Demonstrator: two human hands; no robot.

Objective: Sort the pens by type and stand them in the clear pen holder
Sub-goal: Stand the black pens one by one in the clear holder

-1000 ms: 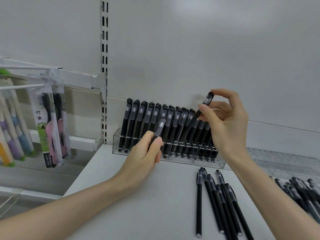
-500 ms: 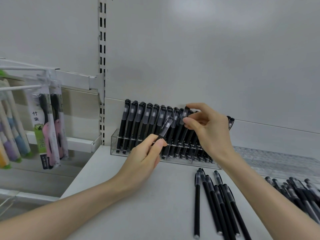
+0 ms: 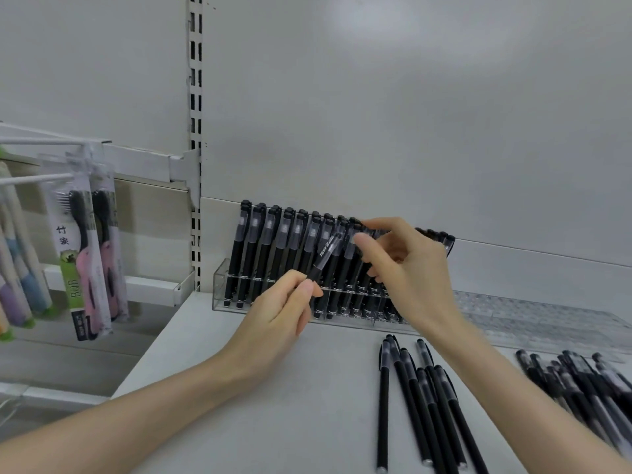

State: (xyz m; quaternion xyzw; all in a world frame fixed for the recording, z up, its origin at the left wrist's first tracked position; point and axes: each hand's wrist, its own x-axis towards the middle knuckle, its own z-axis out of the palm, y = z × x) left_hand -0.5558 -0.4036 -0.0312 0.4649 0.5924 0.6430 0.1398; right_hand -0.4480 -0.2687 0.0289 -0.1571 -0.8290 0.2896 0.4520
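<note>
A clear pen holder stands at the back of the white shelf, filled with several upright black capped pens. My left hand pinches one black pen by its lower barrel and holds it tilted in front of the row. Over the right part of the row is my right hand. Its fingers are loosely spread, with the index fingertip at the pen caps, and I see nothing gripped in it. It hides the pens behind it.
Several loose black pens lie on the shelf in front of the holder, and a larger heap of pens lies at the right edge. Packaged toothbrushes hang on hooks to the left. A clear ribbed tray sits at the back right.
My right hand brought its pen down from above the row into the holder and let it go. My left hand kept its pen and tilted it slightly rightward.
</note>
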